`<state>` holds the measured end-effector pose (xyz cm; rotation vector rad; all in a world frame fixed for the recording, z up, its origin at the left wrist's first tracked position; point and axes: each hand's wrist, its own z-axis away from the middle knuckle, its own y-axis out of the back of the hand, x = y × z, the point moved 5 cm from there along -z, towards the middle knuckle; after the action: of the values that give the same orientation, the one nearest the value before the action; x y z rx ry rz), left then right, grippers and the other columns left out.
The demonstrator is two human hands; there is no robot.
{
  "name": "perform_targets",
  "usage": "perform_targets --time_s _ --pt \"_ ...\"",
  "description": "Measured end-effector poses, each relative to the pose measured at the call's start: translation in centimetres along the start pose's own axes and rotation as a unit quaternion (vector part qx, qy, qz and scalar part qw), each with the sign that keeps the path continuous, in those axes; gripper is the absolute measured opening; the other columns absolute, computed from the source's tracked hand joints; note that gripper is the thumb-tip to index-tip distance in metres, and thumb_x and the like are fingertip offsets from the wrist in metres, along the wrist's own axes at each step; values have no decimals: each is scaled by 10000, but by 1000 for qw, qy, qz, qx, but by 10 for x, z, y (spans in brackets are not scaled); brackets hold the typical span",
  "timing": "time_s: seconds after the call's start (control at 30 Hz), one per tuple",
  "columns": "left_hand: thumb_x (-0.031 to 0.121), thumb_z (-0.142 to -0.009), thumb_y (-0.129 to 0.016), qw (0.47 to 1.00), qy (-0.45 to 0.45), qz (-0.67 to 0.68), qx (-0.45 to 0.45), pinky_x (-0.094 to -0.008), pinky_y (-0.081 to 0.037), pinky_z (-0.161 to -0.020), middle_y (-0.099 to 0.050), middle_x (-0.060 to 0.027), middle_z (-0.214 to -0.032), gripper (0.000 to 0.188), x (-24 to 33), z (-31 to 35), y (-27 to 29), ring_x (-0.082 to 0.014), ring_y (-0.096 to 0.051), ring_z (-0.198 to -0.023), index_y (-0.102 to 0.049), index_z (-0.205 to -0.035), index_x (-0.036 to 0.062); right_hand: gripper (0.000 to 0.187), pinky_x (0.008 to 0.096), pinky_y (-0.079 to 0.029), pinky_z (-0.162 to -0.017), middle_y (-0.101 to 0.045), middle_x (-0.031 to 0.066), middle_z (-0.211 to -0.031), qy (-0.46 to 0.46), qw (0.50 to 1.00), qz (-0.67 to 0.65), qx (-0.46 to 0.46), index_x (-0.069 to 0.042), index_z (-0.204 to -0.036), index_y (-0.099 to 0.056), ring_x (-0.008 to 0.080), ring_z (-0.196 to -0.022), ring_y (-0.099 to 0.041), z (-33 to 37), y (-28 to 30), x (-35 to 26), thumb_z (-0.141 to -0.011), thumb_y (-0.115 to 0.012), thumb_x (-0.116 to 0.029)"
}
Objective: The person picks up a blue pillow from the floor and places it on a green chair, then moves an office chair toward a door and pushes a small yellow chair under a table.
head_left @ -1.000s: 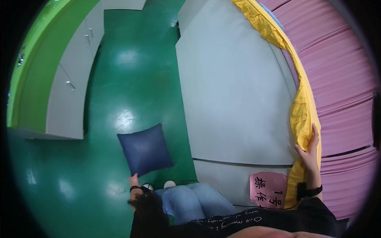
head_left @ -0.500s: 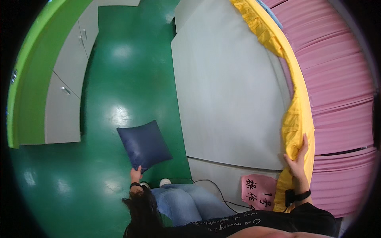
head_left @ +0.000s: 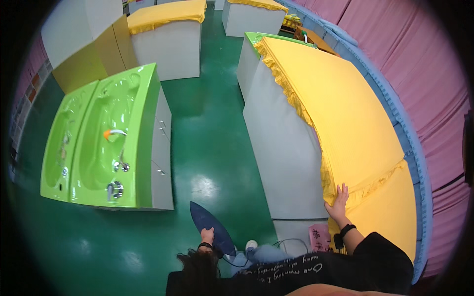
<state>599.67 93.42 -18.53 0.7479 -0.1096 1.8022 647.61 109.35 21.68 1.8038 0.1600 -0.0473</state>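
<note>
My left hand (head_left: 207, 236) is closed on a dark blue cushion (head_left: 203, 217), which hangs beside my legs above the floor and shows nearly edge-on. My right hand (head_left: 337, 207) lies on the near corner of a yellow ruffled cover (head_left: 345, 113), fingers stretched along its edge. This cover is spread over a long, grey-white sided table or unit (head_left: 286, 148). A dark band with a small black device is on my right wrist.
At the left stand green basins (head_left: 106, 143) with taps, on a white cabinet (head_left: 162, 153). More yellow-covered units (head_left: 168, 49) stand further off. A pink paper sign (head_left: 320, 238) and black cable are near my legs. Pink curtains (head_left: 395, 54) and blue padding (head_left: 412, 148) run along the right.
The view has lifted, bringing the green basins and the cover's top into sight. The cushion has turned from flat-on to edge-on in my left hand. My right hand stays at the cover's edge.
</note>
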Motion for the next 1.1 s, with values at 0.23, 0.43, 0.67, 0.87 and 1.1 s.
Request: perform_targets --time_s 0.23,0.43,0.67,0.87,1.1 --pt "107 -727 -573 999 49 -11 6 -304 -322 -343 -461 -74 -604 209 74 46 115 -165 -421 -414 -439 -837 -8 506 446 -214 -937 -350 178 -1156 -186 977 56 91 28 -1022 -410 309 -1123 -284 -38 9 -15 -623 -616 -204" --pt "256 -706 -597 951 2 -308 8 -323 -437 -516 -565 -141 -804 374 124 14 142 -232 -549 -607 -518 -939 -26 261 399 -301 -828 -478 134 -984 -161 974 -20 156 -13 -858 -492 287 -971 -397 -164 17 -44 -646 -575 -141" --pt "396 -619 -644 837 -188 -486 168 -374 -446 -691 -580 -161 -851 443 207 -54 141 -281 -558 -813 -563 -810 5 213 362 -320 -830 -470 116 -1015 -111 965 -148 186 -54 -855 -506 284 -983 -395 -348 -32 -71 -655 -570 -89" --pt "404 -626 -646 944 -60 -323 8 -371 -447 -666 -601 -158 -795 452 344 -98 114 -292 -577 -751 -593 -817 -2 181 330 -368 -775 -478 100 -1002 7 943 -330 44 -41 -869 -499 238 -938 -446 -484 -90 -137 -696 -548 -62" --pt "363 -673 -634 928 55 -355 96 -325 -445 -679 -596 -166 -833 448 549 -123 85 -229 -573 -811 -576 -867 -36 146 267 -406 -671 -544 67 -831 80 886 -429 -159 -38 -884 -516 154 -744 -533 -639 -174 -212 -752 -529 -99"
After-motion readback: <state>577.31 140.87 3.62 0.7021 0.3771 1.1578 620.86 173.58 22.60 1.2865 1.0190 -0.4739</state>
